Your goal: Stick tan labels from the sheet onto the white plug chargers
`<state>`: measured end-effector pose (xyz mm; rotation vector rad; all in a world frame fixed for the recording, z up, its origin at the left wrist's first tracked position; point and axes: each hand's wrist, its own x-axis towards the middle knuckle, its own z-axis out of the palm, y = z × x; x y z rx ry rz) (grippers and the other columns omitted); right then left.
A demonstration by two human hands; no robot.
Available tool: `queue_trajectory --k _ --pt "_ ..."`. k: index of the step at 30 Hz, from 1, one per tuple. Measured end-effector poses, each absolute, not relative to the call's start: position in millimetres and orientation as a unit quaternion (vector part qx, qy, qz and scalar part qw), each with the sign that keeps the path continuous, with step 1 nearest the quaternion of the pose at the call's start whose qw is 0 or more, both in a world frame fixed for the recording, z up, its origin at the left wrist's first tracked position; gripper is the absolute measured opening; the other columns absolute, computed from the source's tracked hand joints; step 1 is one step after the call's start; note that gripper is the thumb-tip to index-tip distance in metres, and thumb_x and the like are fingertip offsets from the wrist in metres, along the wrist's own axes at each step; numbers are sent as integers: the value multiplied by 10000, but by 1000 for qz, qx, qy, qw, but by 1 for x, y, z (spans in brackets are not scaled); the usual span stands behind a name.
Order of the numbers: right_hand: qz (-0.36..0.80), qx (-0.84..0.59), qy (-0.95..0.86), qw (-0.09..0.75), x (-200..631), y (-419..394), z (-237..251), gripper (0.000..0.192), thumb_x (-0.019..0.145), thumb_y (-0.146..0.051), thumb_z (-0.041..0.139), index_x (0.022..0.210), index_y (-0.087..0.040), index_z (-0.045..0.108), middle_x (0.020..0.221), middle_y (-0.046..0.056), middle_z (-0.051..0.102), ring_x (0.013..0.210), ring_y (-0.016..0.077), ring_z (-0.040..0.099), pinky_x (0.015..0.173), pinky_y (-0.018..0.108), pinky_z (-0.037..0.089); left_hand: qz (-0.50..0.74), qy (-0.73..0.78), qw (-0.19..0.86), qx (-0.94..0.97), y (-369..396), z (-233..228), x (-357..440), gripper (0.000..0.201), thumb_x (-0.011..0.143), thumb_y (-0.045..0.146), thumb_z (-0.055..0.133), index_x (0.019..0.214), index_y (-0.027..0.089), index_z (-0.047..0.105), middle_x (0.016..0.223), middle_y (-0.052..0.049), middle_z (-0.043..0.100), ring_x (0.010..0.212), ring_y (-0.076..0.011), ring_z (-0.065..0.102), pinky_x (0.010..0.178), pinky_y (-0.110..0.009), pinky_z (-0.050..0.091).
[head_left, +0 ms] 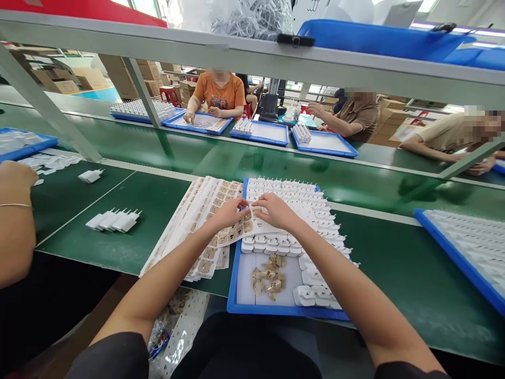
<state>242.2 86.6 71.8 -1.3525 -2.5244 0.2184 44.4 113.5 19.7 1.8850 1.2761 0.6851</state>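
Note:
My left hand (229, 213) and my right hand (275, 209) meet over a sheet of small labels (236, 231), fingertips pinching at it near its upper right corner. The sheet lies on a fanned stack of label sheets (185, 221) and overlaps the left edge of a blue tray (232, 295). The tray holds rows of white plug chargers (311, 210). A small heap of peeled tan label backings (270, 276) lies on the tray's bare front part. Whether a label is between my fingers is too small to tell.
Several white chargers (114, 220) lie in a row on the green belt to the left, one more (90, 176) farther back. A co-worker's arm (13, 221) is at the left edge. Another blue tray (465, 247) sits right. People work at trays across the belt.

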Motion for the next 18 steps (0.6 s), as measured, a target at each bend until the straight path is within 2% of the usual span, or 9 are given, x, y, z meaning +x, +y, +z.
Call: queue_trajectory --k 7,12,18 --pt "82 -451 -878 142 245 94 56 168 921 -213 686 1064 -206 775 993 98 690 967 257 612 868 383 477 278 510 486 653 129 0 45 334 769 449 710 935 176 612 818 -30 696 766 -199 670 687 -307 504" --pt "82 -439 -880 161 242 99 51 109 912 -162 676 967 -209 757 969 80 696 964 240 603 872 360 454 291 480 545 623 129 1 42 374 701 410 792 920 178 597 728 10 661 714 -168 651 681 -284 479" --pt "87 -429 -881 179 241 104 47 114 908 -114 643 884 -201 712 907 60 699 884 217 610 795 324 419 314 466 559 609 132 -2 44 363 669 389 835 842 184 589 685 25 615 653 -139 589 626 -261 432"
